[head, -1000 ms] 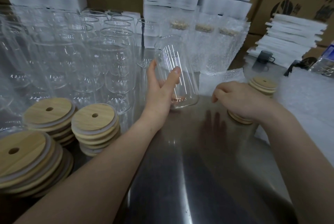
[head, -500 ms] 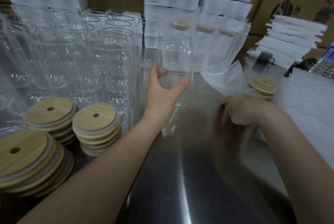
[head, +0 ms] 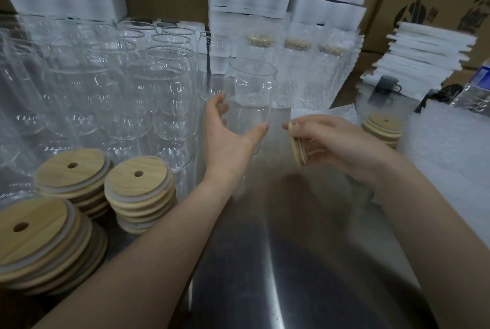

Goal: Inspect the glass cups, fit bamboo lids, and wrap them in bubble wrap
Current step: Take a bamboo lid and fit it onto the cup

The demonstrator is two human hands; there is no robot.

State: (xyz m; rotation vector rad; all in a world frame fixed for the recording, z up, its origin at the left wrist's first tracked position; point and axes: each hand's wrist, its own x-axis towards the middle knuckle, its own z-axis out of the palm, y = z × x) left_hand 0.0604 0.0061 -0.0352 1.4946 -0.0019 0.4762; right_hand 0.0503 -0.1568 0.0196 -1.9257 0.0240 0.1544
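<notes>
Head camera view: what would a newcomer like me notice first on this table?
Most striking is the clear glass cup held at centre by the left hand, with the right hand pinching a bamboo lid beside it. A crowd of empty glasses fills the left, lid stacks in front, and bubble-wrapped cups stand behind.

dim, cool overhead light; a glare streak runs down the steel table (head: 265, 275); motion blur softens the right hand (head: 336, 143); wide-angle bending at edges.
</notes>
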